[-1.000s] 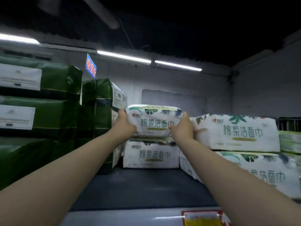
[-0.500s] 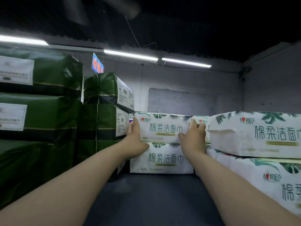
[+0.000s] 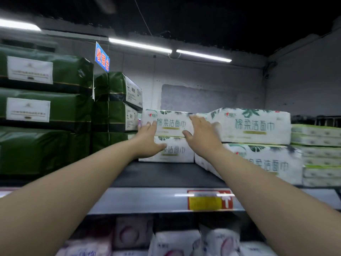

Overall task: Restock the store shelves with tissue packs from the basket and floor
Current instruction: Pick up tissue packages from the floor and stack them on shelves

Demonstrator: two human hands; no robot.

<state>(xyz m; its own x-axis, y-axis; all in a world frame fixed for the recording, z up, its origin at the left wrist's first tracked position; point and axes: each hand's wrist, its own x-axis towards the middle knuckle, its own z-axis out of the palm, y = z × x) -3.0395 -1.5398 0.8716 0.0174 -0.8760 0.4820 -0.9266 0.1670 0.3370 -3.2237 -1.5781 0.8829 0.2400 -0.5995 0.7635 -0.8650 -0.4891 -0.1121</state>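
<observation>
Tissue pack [image 3: 170,123] sits at twelve o'clock atop a lower pack [image 3: 177,151], deep on the shelf [image 3: 166,174]. My left hand [image 3: 147,143] and right hand [image 3: 201,135] are spread flat at its front, gripping nothing. I'd push both ends evenly, squaring it flush with the one beneath.

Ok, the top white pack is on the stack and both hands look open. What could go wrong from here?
1. The top pack rests on just one soft lower pack. The left hand or right hand, both open at its ends, could drag it forward when pulling away.
2. The right hand is close to the corner of the neighbouring pack and might nudge it.
</observation>
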